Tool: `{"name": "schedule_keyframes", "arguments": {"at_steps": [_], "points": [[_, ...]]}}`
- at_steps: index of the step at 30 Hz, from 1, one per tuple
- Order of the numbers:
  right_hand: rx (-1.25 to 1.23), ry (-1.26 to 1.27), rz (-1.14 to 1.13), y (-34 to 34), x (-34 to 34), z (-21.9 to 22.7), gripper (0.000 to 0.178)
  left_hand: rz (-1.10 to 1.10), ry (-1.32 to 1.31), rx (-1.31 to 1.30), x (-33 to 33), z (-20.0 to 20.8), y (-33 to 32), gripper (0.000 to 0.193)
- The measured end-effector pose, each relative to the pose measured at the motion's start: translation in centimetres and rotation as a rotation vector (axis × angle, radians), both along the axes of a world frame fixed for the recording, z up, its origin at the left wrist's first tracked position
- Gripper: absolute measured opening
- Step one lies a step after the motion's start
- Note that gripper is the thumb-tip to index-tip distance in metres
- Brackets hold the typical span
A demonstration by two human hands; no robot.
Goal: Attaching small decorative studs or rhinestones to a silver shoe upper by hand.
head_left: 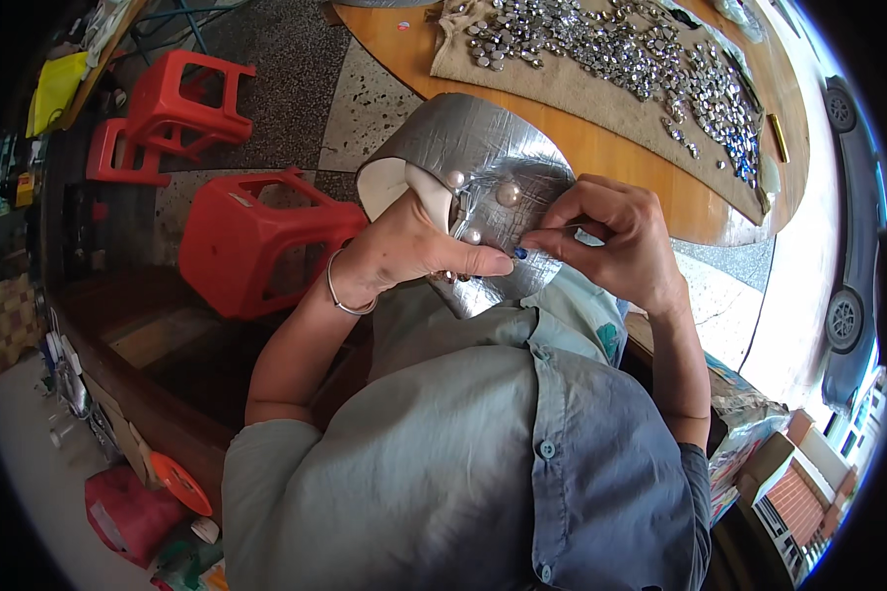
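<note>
A wide, curved silver band (pixel 473 133), shiny and creased outside with a white lining, is held above my lap. Round pearl beads (pixel 509 194) and several small stones sit on its face. My left hand (pixel 419 246) grips the band, the thumb pressed on its outer face and the fingers mostly hidden behind it. A small blue stone (pixel 520 253) lies just past that thumb's tip. My right hand (pixel 611 236) is closed in a pinch over the band's right part, close to the blue stone. Whatever its fingertips hold is too small to name.
Ahead stands a round wooden table (pixel 601 138), bearing a brown cloth (pixel 572 103) strewn with clear and silvery gems (pixel 601 44). Red plastic stools (pixel 256 236) are at the left. A red bag (pixel 133 512) lies lower left; a parked car (pixel 848 227) shows far right.
</note>
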State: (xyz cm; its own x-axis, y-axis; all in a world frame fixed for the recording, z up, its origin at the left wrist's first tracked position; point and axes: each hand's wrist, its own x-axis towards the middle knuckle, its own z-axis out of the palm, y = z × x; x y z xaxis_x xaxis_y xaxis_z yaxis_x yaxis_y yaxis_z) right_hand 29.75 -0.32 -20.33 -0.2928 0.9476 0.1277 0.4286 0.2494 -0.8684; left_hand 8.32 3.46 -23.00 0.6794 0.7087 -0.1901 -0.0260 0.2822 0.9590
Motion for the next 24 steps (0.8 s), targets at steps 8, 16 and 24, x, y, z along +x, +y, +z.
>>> {"name": "schedule_keyframes", "arguments": {"at_steps": [8, 16, 24], "points": [[0.234, -0.133, -0.031, -0.1, 0.5, -0.4, 0.032, 0.056, -0.075, -0.096, 1.1, 0.6, 0.0, 0.049], [0.309, -0.097, -0.096, 0.9, 1.7, -0.4, 0.027, 0.097, -0.116, -0.184, 2.7, 1.1, 0.1, 0.047], [0.593, -0.490, -0.089, 0.5, 7.0, 11.0, 0.022, 0.740, 0.445, 0.645, 1.4, 7.0, 1.7, 0.033]]}}
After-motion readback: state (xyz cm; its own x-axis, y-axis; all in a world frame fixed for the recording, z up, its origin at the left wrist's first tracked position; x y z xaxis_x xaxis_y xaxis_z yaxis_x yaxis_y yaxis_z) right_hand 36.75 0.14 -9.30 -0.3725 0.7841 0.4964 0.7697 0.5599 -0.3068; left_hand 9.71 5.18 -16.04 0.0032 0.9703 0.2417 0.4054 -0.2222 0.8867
